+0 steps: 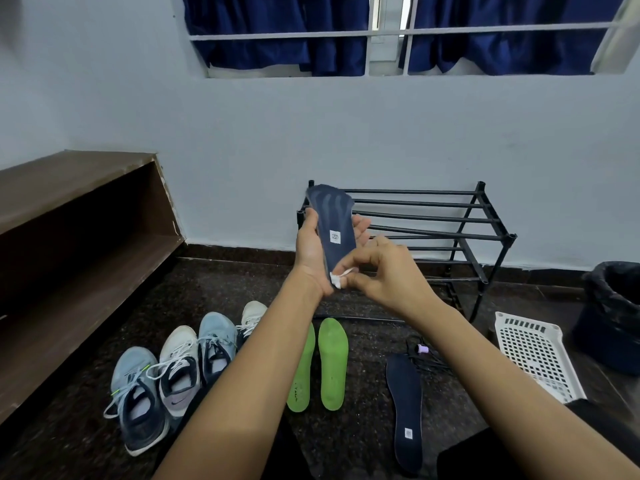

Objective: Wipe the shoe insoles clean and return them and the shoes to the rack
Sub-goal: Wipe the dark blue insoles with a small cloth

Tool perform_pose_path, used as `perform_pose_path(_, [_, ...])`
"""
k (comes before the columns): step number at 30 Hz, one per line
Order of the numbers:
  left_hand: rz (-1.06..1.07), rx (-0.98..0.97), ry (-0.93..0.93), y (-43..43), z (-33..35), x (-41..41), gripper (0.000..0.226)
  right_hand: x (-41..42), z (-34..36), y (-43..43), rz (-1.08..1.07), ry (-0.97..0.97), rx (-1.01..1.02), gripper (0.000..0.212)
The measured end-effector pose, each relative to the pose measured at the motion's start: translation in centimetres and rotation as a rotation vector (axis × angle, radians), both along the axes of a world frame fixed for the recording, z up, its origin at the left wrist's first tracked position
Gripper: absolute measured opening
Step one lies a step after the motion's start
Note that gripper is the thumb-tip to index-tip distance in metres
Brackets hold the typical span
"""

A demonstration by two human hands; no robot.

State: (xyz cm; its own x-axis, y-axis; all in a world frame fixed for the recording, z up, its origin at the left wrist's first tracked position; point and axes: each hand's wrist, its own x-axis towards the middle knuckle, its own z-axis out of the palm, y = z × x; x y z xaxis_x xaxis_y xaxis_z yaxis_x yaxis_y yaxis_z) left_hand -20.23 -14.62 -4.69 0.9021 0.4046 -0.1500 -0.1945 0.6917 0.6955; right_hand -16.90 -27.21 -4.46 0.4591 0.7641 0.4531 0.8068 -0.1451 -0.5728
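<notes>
One green insole (302,379) partly behind left forearm (239,396)

White perforated basket (533,355) lies on the dark speckled floor (363,445). Bin (613,306) with black liner sits just right of the basket; contact unclear. Black cable (437,364) with small purple plug (423,348) is near the basket's left. Brown wooden shelf (79,237) is far left of the basket, against the pale wall (346,133). Window (381,32) is high above the basket, with white bars and blue curtains (259,29).
</notes>
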Motion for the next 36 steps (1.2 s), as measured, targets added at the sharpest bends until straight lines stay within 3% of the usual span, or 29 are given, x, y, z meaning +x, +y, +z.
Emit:
perform_pose_path(7, [-0.075,-0.051,0.03,-2.1,-0.1,-0.1,0.07,0.7,-0.5,0.3,-0.181,0.033,0.141,0.016])
perform_pose_path(13, [-0.079,-0.027,0.059,-4.0,-0.9,0.2,0.059,1.5,-0.6,0.7,-0.428,-0.145,0.157,0.011])
perform_pose_path(30, [-0.012,-0.039,-0.013,-0.6,-0.4,-0.4,0.057,0.0,0.0,0.3,-0.031,0.099,0.039,0.017])
perform_pose_path(36, [-0.013,-0.083,-0.007,-2.0,-0.4,-0.5,0.059,0.4,-0.4,0.6,-0.184,-0.043,0.126,0.014])
